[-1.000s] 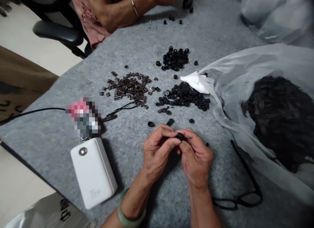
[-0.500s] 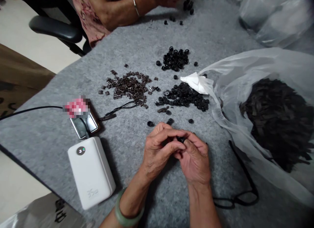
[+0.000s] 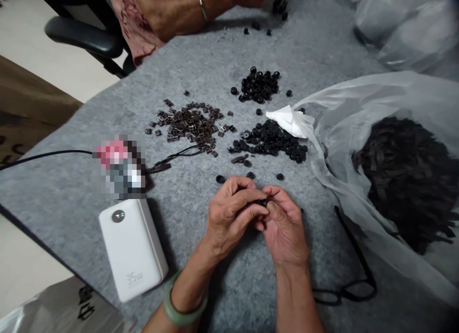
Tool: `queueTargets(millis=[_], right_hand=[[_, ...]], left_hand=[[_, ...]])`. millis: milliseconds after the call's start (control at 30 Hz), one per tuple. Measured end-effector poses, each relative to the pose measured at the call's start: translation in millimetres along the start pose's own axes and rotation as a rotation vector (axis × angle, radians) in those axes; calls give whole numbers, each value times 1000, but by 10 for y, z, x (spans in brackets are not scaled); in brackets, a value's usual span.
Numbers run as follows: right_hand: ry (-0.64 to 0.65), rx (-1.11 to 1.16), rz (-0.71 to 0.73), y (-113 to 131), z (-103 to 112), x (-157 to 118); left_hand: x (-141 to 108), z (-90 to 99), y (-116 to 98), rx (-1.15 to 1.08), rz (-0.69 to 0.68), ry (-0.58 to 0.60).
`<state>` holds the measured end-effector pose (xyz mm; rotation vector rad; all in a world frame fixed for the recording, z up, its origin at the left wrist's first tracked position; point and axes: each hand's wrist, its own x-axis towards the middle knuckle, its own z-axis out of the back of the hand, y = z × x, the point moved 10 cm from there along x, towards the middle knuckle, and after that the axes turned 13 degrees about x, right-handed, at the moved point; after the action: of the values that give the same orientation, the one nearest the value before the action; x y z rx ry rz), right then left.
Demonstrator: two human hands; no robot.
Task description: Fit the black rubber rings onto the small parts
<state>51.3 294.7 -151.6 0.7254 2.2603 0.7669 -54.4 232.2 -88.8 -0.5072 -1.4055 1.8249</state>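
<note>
My left hand [image 3: 231, 218] and my right hand [image 3: 286, 227] meet above the grey table [image 3: 193, 194], fingertips pinched together. Between them is a small black round part [image 3: 264, 203], mostly covered by the fingers, so its exact kind does not show. Just beyond my hands lie a few loose black caps [image 3: 220, 179]. Farther off is a heap of black discs with centre holes [image 3: 272, 139]. Behind that heap sits a pile of black round caps [image 3: 260, 85]. To the left spreads a pile of small brown clips [image 3: 193, 124].
A white power bank [image 3: 132, 251] lies left, beside a blurred-out device [image 3: 120, 168] with cables. On the right, an open plastic bag [image 3: 333, 165] holds dark strips [image 3: 405, 175]. Black eyeglasses [image 3: 358, 290] lie near my right forearm. Across the table is another person's arm [image 3: 179, 12].
My hands stay together, with the fingers shifted slightly around the black part, which shows less now. The whole view has moved a little.
</note>
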Motion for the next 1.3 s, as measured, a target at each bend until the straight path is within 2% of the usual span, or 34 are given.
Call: queueTargets(millis=[100,200,333,567,700,933,1067,1167,1300], right_hand=[[-30,-80,72,98,46,6],[-46,-161,131,159,91,-1],[-60,-173,157,171,128,-19],[-96,-143,226,243,137,-30],[-55,-135,235,242,115,-34],[-62,-306,269,222,182,-114],[-71,-395,339,273,173,-141],[-62,-372,343,276,158,-143],[-59,-344,348,275,154,-156]], left_hand=[[-11,-40,-89,83,-127,64],[-14,-47,-94,101,-155,82],[12,-50,-36,12,-102,84],[33,-126,136,-166,81,104],[12,-158,199,-272,149,118],[-19,-212,288,-369,253,131],[-28,-235,291,-451,269,134],[-31,-228,317,-452,291,120],[-18,-292,281,-611,301,150]])
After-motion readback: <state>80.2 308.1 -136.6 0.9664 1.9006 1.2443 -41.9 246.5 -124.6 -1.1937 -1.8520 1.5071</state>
